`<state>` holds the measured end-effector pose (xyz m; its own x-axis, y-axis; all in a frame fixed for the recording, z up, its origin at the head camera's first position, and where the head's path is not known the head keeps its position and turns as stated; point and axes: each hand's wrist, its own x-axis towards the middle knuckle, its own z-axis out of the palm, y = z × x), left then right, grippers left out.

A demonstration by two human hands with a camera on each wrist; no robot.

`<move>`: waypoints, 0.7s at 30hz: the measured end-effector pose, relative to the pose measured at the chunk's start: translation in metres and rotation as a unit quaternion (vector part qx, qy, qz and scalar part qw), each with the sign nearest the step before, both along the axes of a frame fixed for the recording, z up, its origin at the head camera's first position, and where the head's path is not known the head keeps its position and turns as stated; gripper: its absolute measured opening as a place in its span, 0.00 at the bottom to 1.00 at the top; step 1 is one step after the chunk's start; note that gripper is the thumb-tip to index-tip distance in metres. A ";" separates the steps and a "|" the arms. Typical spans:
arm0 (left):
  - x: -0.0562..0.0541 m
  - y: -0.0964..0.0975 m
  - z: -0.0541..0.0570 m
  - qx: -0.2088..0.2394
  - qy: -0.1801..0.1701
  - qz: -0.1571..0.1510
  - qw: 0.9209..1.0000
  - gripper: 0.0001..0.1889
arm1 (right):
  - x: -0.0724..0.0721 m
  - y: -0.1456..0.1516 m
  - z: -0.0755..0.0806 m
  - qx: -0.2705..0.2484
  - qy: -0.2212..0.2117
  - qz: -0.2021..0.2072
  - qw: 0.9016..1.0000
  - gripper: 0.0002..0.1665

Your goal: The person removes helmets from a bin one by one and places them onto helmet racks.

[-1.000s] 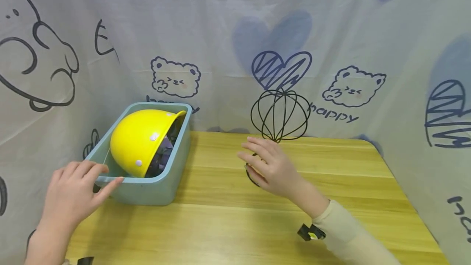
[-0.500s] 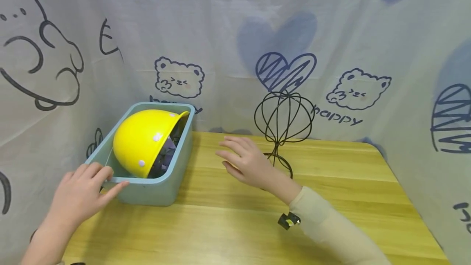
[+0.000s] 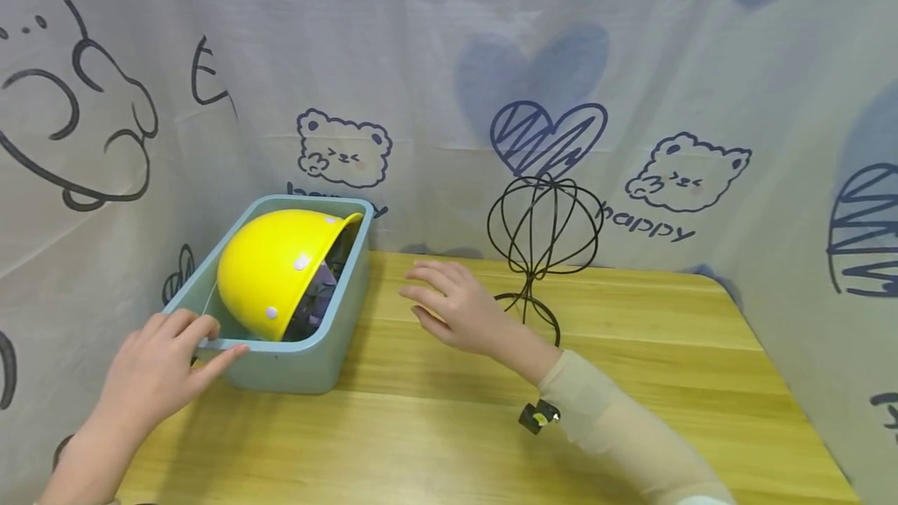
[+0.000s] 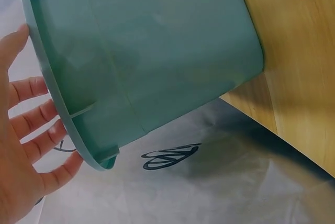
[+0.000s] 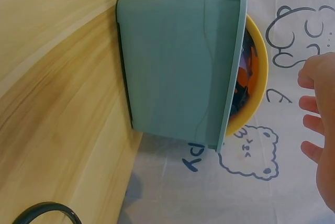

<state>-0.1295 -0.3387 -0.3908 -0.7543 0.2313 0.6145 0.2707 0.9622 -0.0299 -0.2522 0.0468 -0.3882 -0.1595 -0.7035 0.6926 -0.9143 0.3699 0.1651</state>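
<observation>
My left hand (image 3: 150, 369) grips the near-left rim of a blue-green plastic bin (image 3: 295, 369), its fingers curled over the edge and the thumb along it. In the left wrist view those fingers (image 4: 39, 119) meet the rim in front of the bin's outer wall (image 4: 157, 51). Inside the bin a yellow hard hat (image 3: 263, 267) lies tilted, its dark and purple lining facing right. My right hand (image 3: 459, 306) hovers over the table with relaxed fingers, holding nothing. Behind its wrist stands a black wire stand (image 3: 530, 275) with a globe-shaped top and ring base, partly hidden by the arm.
The wooden table (image 3: 631, 365) has rounded far corners, and the bin reaches past its left edge. White cloth (image 3: 435, 139) printed with bears and hearts hangs close behind the table and along both sides.
My right hand has moved left, away from the wire stand, uncovering its stem and base. My left hand stays at the bin's rim, its fingers slightly more curled.
</observation>
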 end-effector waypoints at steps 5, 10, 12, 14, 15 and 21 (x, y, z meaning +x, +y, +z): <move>0.002 0.002 0.000 0.008 -0.008 0.009 1.000 0.21 | -0.006 -0.004 0.003 -0.007 -0.012 0.002 1.000 0.16; 0.003 0.003 -0.002 0.016 -0.015 0.017 1.000 0.21 | -0.013 -0.013 0.008 -0.005 -0.031 -0.012 0.999 0.15; 0.004 0.004 -0.001 0.020 -0.024 0.024 0.999 0.21 | -0.016 -0.017 0.010 -0.004 -0.039 -0.019 0.999 0.15; 0.004 0.005 0.001 0.023 -0.035 0.031 0.999 0.21 | -0.019 -0.022 0.012 -0.002 -0.045 -0.024 0.999 0.16; 0.005 0.005 0.002 0.025 -0.043 0.035 0.998 0.20 | -0.020 -0.024 0.013 -0.001 -0.047 -0.026 0.999 0.16; 0.006 0.006 0.009 0.042 -0.101 0.057 0.992 0.20 | -0.028 -0.044 0.020 -0.003 -0.051 -0.010 0.999 0.16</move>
<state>-0.1231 -0.3325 -0.3823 -0.8819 0.0919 0.4624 0.1523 0.9838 0.0948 -0.2802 0.0031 -0.3680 -0.2436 -0.6950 0.6765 -0.9183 0.3896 0.0696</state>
